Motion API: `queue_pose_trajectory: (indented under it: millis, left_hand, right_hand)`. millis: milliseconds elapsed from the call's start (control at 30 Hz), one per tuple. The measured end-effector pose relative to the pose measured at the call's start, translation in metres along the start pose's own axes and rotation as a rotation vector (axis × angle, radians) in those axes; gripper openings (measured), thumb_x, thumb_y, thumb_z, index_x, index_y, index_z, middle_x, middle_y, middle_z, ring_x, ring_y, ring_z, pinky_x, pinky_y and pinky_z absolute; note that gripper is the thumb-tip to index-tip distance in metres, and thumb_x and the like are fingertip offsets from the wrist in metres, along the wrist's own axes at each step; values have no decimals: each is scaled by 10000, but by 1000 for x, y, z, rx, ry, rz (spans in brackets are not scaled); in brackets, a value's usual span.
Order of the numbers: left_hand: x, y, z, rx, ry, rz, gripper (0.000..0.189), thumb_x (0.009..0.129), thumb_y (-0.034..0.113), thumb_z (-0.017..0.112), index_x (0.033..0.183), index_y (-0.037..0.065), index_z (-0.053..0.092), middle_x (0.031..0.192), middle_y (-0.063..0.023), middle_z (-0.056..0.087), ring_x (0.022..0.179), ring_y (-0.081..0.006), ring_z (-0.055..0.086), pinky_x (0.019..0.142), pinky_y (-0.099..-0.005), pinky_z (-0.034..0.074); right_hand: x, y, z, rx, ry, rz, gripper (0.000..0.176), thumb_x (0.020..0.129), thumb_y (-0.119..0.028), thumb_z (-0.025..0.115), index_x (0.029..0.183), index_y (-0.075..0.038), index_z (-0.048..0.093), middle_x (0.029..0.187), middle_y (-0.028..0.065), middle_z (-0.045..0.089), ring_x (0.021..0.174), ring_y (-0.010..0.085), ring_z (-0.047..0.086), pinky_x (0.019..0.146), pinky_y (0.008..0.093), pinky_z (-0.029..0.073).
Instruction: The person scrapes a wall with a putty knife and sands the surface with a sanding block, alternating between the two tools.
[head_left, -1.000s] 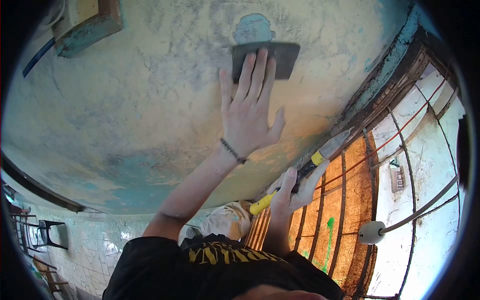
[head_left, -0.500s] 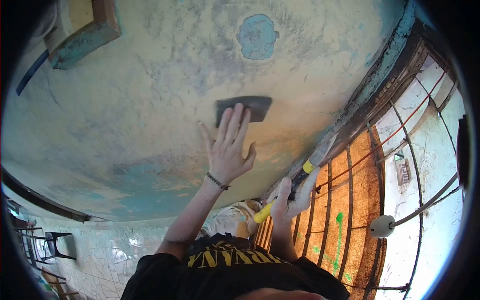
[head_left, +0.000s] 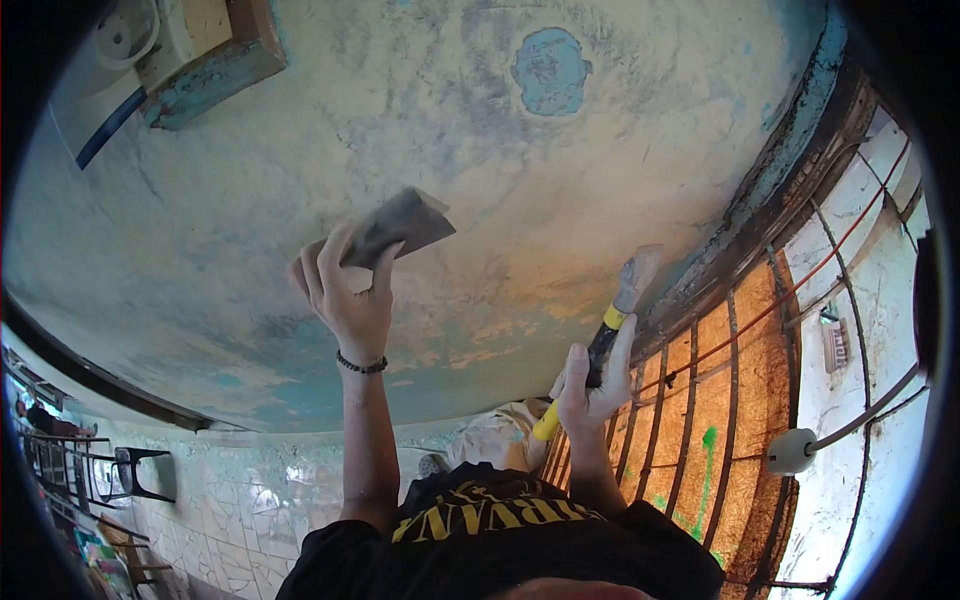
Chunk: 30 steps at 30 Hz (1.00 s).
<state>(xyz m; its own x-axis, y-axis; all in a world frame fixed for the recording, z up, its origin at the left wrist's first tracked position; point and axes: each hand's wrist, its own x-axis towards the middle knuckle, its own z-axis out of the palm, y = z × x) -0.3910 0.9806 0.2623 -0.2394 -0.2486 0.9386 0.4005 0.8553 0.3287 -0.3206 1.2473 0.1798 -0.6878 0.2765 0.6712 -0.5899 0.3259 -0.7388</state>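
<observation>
A dark grey sheet of sandpaper (head_left: 400, 225) is pinched between the thumb and fingers of my left hand (head_left: 348, 290), its free end bent and raised off the patchy wall (head_left: 480, 280). The wrist below wears a dark beaded bracelet (head_left: 361, 364). My right hand (head_left: 597, 385) is wrapped round a scraper (head_left: 604, 345) with a black and yellow handle, its blade pointing up beside the wall's right edge. A round blue patch (head_left: 552, 71) shows on the wall above.
A barred window (head_left: 690, 410) with an orange panel fills the right side, with a pale round fitting and cable (head_left: 792, 452) before it. A wooden box-like ledge (head_left: 220, 65) juts out at top left. A black chair (head_left: 143, 472) stands at lower left on tiled floor.
My left hand has moved left and now pinches the sandpaper, which before lay flat on the wall under its spread fingers. My right hand still holds the scraper. The view has shifted slightly.
</observation>
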Motion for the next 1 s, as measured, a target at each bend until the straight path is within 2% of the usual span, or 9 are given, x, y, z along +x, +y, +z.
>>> queue_pose_trajectory:
  millis: [133,267,433,500,533,700,833,933,1000]
  left_hand:
    - [-36,-9,-26,-84,-267,-64,234,766,31,853,947,13,706,903,-128,645,782,-278,611,671,-384,469]
    - [-111,11,-42,-226,-364,-240,136,831,37,789,816,-29,670,789,-143,621,711,-289,593,664,-391,453]
    - [-215,23,-67,-482,-678,-849,229,986,161,631,911,-54,652,849,-190,600,761,-343,570,684,-419,434]
    - [-228,10,-81,-337,-894,-732,205,980,158,625,1039,-38,641,955,-202,635,852,-354,612,736,-439,463]
    - [-232,10,-83,-325,-843,-742,215,974,155,628,1086,-29,631,973,-202,642,870,-359,621,744,-437,471]
    - [-209,11,-79,-425,-571,-673,374,950,132,645,1293,7,561,1006,-190,662,873,-376,646,745,-420,496]
    - [-192,-12,-96,-296,-934,-454,334,876,26,626,1209,22,650,1047,-201,677,834,-360,667,734,-400,513]
    - [-183,-3,-100,-298,-1037,-628,350,822,57,656,1170,31,681,1078,-216,668,894,-392,672,762,-419,534]
    - [-178,3,-94,-414,-1004,-443,404,799,118,690,1191,22,668,1101,-228,649,920,-419,667,770,-445,542]
  right_hand:
    - [-8,-2,3,18,-69,0,689,995,-44,582,1555,150,230,707,65,625,514,69,544,474,224,417]
    - [-10,-12,15,22,-57,-162,602,923,-19,663,1453,170,451,771,129,676,588,118,619,546,273,494]
    - [-30,-15,26,25,-235,-49,567,929,-45,675,1429,152,494,841,205,711,633,191,697,590,297,530]
    - [-37,-16,33,76,-290,16,544,930,-54,681,1412,142,521,865,217,721,669,210,720,615,312,542]
    - [-33,-19,38,56,-261,-111,520,925,-53,686,1395,123,552,881,220,728,731,253,739,689,338,559]
    - [-42,-20,47,139,-383,-78,503,906,-22,689,1377,117,574,893,221,732,800,308,739,798,374,556]
    - [-51,-18,56,169,-399,-88,529,907,-25,689,1398,114,550,922,222,735,829,325,739,859,398,545]
    - [-56,-22,61,155,-404,-80,574,916,-44,685,1442,102,508,932,218,730,828,341,734,861,407,545]
    - [-56,-21,66,121,-449,-89,597,929,-75,679,1467,90,480,925,213,717,806,354,721,804,410,552]
